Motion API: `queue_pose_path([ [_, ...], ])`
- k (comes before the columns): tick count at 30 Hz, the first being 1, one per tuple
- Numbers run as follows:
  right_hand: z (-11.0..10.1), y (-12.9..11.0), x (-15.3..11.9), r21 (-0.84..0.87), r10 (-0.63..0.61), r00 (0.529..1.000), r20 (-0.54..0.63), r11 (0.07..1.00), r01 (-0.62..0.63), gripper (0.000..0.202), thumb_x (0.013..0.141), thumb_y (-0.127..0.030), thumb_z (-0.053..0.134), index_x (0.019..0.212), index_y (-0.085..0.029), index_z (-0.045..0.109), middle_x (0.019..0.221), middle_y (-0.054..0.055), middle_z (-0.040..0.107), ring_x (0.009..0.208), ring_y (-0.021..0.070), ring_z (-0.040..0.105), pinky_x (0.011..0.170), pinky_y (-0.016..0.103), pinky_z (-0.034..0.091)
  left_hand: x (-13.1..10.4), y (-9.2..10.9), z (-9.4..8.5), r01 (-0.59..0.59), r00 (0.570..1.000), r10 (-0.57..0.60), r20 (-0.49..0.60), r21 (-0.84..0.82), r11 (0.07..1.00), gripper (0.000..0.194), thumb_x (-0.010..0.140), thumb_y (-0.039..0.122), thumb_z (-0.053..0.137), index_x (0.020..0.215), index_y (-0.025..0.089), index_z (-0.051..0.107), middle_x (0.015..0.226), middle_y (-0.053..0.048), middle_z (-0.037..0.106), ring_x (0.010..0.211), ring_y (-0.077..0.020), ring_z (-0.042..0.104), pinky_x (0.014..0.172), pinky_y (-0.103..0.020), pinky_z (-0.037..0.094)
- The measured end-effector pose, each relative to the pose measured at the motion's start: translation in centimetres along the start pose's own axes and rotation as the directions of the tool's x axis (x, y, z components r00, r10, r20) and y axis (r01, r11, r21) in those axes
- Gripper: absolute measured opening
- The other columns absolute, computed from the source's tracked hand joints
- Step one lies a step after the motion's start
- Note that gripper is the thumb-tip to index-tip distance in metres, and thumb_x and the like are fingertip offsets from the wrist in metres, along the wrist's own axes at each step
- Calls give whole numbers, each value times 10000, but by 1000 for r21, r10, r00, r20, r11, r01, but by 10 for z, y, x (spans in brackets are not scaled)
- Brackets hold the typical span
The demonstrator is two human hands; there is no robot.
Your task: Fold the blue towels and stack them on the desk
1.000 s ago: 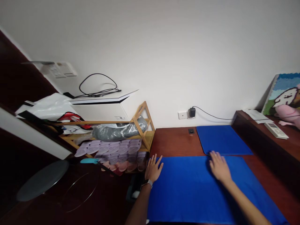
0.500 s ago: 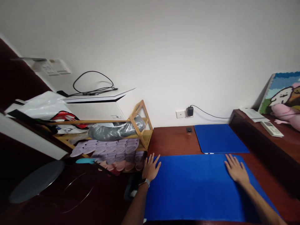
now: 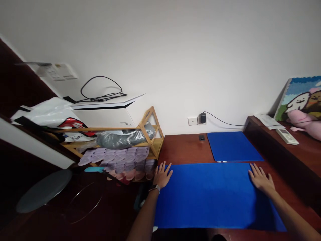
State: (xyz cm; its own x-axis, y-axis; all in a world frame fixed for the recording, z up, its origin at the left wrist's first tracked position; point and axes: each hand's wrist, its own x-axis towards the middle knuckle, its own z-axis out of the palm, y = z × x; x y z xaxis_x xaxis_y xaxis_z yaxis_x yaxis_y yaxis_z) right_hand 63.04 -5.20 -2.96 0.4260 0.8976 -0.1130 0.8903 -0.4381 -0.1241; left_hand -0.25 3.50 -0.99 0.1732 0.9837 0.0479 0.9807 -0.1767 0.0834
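Observation:
A large blue cloth (image 3: 205, 197) lies spread flat over the reddish-brown wooden table (image 3: 185, 147). At its far left corner rests my left hand (image 3: 162, 175), palm down with the fingers apart and a watch (image 3: 154, 188) on the wrist. My right hand (image 3: 261, 179) lies over the far right corner, fingers spread, partly past the cloth's edge. Neither hand grasps anything; what lies under the palms is hidden. Behind the large cloth, a smaller folded blue cloth (image 3: 233, 146) sits flat, a white tag showing at its near edge.
Left of the table stands a wooden rack (image 3: 154, 134) with slippers (image 3: 120, 155) and a white box (image 3: 105, 117). A round stool (image 3: 45, 190) is at lower left. On the raised ledge to the right are a remote control (image 3: 287, 136) and a pink plush toy (image 3: 304, 122). A charger (image 3: 203, 117) is plugged into the wall.
My right hand has slid rightward along the cloth's far edge to its corner. My left hand stays at the left corner. The view has shifted slightly.

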Motion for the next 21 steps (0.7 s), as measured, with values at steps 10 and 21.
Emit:
queue_pose_path([
  [10,10,-239,-143,161,-576,792,-203,778,607,649,1091,-452,225,1669,-197,373,1710,68,393,1613,281,302,1319,515,238,-67,112,-9,-358,924,343,-171,-62,932,550,1119,430,352,1660,330,363,1730,-54,390,1597,-252,357,1296,-515,338],
  [21,24,-195,-162,191,-536,844,-29,825,531,694,1056,-492,222,1663,-198,383,1720,44,346,1618,260,286,1328,534,219,-130,49,-5,-71,995,66,-79,-55,996,564,1104,490,390,1656,382,356,1753,-38,332,1612,-299,320,1292,-578,329],
])
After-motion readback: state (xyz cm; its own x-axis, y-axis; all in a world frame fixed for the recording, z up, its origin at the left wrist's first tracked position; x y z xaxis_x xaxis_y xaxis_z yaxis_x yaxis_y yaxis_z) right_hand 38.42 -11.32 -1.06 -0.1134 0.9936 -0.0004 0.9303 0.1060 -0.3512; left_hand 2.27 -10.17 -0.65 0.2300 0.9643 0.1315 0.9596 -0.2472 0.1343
